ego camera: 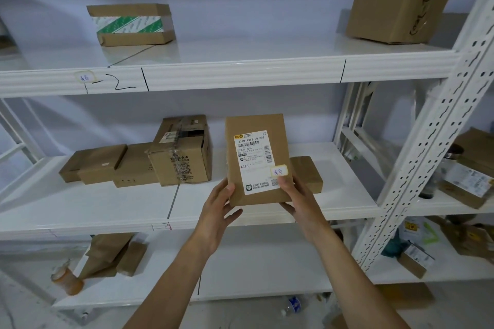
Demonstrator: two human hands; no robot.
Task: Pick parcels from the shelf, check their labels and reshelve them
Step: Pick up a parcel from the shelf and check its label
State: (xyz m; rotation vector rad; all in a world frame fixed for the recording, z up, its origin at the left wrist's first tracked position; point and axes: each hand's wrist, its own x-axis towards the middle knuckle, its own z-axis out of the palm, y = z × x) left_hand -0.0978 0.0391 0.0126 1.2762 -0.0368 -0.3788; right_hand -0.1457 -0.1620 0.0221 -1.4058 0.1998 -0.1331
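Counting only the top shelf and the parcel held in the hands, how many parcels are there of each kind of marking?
Box with green-and-white tape: 1
Box with black handwriting: 1
Parcel with white shipping label: 1
Total: 3

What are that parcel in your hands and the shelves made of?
The parcel looks like plain brown cardboard, matte, with a glossy white paper label. The shelves seem to be white painted metal: smooth, slightly shiny boards and perforated uprights.
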